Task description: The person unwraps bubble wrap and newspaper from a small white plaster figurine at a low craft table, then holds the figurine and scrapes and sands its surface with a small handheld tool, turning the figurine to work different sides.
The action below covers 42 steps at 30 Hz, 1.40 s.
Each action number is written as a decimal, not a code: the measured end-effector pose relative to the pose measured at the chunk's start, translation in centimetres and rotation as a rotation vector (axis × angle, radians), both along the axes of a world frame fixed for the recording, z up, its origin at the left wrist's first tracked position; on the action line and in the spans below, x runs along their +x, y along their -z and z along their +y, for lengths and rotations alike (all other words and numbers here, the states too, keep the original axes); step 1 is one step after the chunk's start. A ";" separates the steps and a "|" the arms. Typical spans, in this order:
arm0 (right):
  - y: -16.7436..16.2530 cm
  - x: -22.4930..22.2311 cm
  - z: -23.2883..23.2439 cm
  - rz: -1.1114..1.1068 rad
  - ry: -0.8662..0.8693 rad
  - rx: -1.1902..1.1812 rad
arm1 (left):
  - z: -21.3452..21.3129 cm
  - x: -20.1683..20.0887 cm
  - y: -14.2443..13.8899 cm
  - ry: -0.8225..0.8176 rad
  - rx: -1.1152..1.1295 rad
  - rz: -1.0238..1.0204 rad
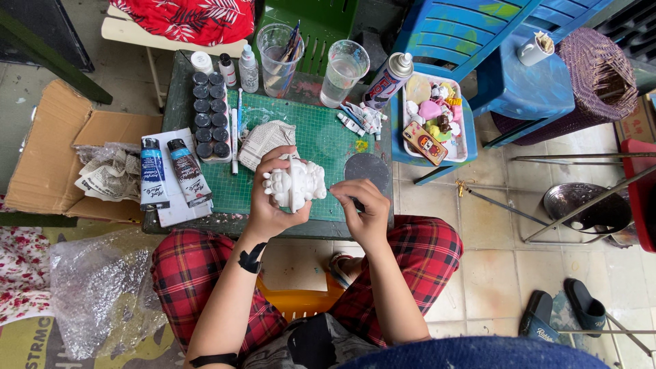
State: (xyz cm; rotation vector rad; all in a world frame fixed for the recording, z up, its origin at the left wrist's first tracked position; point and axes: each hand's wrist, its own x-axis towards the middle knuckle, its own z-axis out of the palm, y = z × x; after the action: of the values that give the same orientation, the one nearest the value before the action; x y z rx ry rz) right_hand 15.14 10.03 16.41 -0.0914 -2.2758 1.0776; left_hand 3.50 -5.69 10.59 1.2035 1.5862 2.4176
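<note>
So, left hand [270, 198] is wrapped around a white unpainted figurine [297, 184], fingers curled over its top and thumb underneath, holding it up just above the near edge of the green mat [321, 143]. Right hand [362, 208] sits right beside it, fingers pinched shut on something thin and dark, looks like a brush or pen, with the tip aimed at the figurine's side. Can't really make out what the tool is.

What I'd worry about: the figurine is held in the air in one hand only, over the table edge and the lap. If the grip slips it probably drops to the tile floor and chips.

Also, two clear cups [342, 68] with liquid stand just beyond the hands, with a spray can [388, 78] next to them. A long reach forward over the mat could knock one and flood the paint tubes [171, 174] lying left of the left hand.

The row of little dark paint pots [208, 116] up left looks easy to catch with a sleeve or elbow too.
</note>
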 end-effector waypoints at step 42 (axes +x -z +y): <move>-0.7 -1.3 -1.5 0.204 0.031 0.030 | 0.3 -0.1 2.3 0.215 0.010 -0.317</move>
State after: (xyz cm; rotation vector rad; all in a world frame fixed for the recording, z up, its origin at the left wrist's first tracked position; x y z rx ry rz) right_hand 13.86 8.55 17.16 -0.0044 -2.1004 0.9892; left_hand 3.43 -5.42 8.30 0.8820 1.2861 2.3370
